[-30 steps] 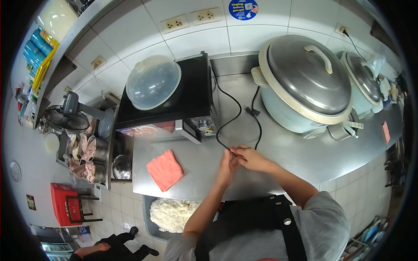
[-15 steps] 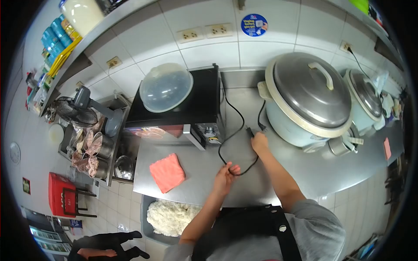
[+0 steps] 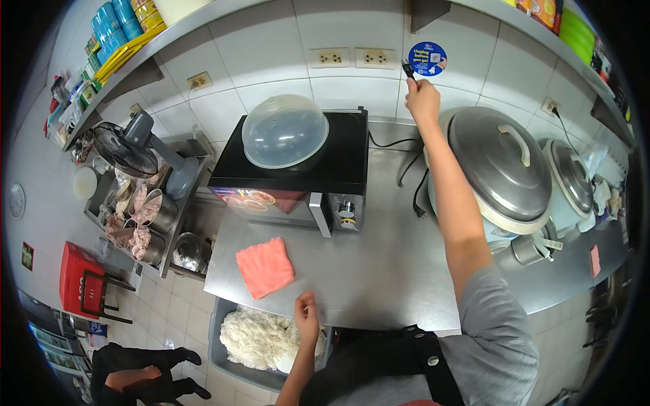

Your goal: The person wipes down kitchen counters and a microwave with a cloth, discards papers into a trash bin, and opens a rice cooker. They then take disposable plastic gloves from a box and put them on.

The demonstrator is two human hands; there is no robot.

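My right hand [image 3: 423, 100] is raised against the tiled wall, closed on a black power plug [image 3: 407, 69]. The plug's prongs point up, beside a round blue sticker [image 3: 428, 59] and right of the wall outlets [image 3: 375, 58]. A black cord [image 3: 389, 145] runs from behind the microwave [image 3: 291, 183] toward my right arm. My left hand [image 3: 307, 314] is near the counter's front edge, fingers curled with nothing visible in them. Left of it lies a folded pink cloth [image 3: 265, 267]. Another black plug [image 3: 419, 211] lies on the counter by the large rice cooker [image 3: 500, 162].
A clear plastic cover [image 3: 286, 132] sits on the microwave. A smaller rice cooker [image 3: 569, 177] stands far right. Below the counter is a grey tub [image 3: 218, 331] of rice. At left are a fan [image 3: 122, 150] and metal containers [image 3: 162, 213]. A shelf [image 3: 196, 24] runs overhead.
My right hand has lifted the plug from the counter up to the wall near the outlets. My left hand has let go of the cord and drawn back left toward the counter edge.
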